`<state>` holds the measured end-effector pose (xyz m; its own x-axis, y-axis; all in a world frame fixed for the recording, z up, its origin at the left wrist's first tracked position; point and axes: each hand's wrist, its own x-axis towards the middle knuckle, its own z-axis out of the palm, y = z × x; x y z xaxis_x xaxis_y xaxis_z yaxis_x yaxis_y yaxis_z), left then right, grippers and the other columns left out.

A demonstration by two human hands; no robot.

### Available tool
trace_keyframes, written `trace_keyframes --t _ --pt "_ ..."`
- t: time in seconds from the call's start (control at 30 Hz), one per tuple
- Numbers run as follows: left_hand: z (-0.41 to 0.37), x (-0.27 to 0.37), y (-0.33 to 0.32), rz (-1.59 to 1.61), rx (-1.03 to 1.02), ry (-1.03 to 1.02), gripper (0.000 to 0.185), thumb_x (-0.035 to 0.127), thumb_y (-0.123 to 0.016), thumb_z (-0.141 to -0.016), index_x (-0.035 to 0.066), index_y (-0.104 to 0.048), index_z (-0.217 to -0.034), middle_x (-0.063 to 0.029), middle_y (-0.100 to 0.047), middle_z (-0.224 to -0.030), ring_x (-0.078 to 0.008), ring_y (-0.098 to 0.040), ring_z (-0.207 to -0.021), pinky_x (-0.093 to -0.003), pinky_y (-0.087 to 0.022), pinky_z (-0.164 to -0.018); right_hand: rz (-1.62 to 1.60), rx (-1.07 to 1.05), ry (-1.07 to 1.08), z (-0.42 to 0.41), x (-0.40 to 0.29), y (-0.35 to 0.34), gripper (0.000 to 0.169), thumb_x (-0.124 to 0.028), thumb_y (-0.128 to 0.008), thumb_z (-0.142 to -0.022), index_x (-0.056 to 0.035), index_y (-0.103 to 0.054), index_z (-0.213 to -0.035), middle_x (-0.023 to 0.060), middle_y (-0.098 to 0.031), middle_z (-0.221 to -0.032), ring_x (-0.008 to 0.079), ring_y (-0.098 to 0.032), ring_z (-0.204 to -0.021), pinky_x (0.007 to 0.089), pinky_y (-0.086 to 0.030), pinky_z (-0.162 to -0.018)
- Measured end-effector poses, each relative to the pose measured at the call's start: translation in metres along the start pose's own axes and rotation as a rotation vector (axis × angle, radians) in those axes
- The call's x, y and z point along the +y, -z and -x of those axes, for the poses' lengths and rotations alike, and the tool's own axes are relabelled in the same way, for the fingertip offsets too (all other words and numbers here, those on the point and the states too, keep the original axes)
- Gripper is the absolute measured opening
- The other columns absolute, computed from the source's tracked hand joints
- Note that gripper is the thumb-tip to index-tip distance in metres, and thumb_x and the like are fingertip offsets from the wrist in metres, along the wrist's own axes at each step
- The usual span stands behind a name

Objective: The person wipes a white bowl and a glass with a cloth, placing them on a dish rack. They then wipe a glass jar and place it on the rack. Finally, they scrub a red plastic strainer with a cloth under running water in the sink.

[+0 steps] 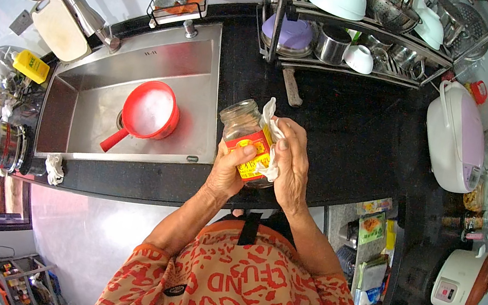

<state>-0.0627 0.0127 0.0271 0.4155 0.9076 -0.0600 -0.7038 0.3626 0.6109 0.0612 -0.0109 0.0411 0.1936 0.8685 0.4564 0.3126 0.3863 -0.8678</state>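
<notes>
A clear glass jar (241, 120) with a red and yellow printed label leans away from me over the black counter. Its mouth shows no lid, and I see nothing inside it. My left hand (230, 169) grips the jar's lower left side, thumb across the label. With my right hand (291, 166) I press a crumpled white cloth or tissue (272, 170) against the jar's right side. To the left, in the steel sink (199, 71), sits a red plastic dipper (173, 125) holding white foam.
A dish rack (351, 73) with bowls and pots stands at the back. Below it lies a knife (291, 87), its handle toward me. Rice cookers (455, 136) line the right side. A yellow detergent bottle (31, 66) and a crumpled white cloth (54, 169) are left.
</notes>
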Motion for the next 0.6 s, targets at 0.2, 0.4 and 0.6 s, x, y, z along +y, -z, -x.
trace_keyframes --t 0.2,0.4,0.6 --pt "-0.001 -0.007 -0.007 -0.035 0.087 -0.076 0.050 0.021 -0.067 -0.076 0.005 -0.044 -0.117 -0.0088 -0.058 -0.103 -0.0201 -0.060 -0.092 -0.0350 -0.051 -0.081 0.125 0.114 -0.015 0.013 -0.003 -0.006 0.045 -0.034 -0.033 -0.096 0.0003 -0.043 -0.124 0.0190 -0.040 -0.121 0.0290 -0.037 -0.112 0.0386 -0.030 -0.096" --pt "-0.006 -0.019 -0.014 -0.090 0.224 -0.240 0.050 0.026 -0.066 -0.078 0.009 -0.041 -0.118 -0.0074 -0.055 -0.102 -0.0197 -0.058 -0.091 -0.0353 -0.050 -0.079 -0.044 0.303 -0.261 0.017 -0.008 -0.014 0.057 -0.039 -0.033 -0.097 0.0035 -0.025 -0.134 0.0224 -0.032 -0.125 0.0280 -0.039 -0.111 0.0366 -0.032 -0.096" --pt "-0.023 -0.024 -0.018 -0.054 0.335 -0.426 0.044 0.020 -0.062 -0.082 0.012 -0.038 -0.118 -0.0054 -0.051 -0.103 -0.0182 -0.054 -0.093 -0.0359 -0.047 -0.082 -0.205 0.276 -0.386 0.031 -0.008 -0.026 0.050 -0.029 -0.038 -0.097 0.0030 -0.027 -0.133 0.0183 -0.039 -0.120 0.0261 -0.041 -0.113 0.0357 -0.031 -0.098"
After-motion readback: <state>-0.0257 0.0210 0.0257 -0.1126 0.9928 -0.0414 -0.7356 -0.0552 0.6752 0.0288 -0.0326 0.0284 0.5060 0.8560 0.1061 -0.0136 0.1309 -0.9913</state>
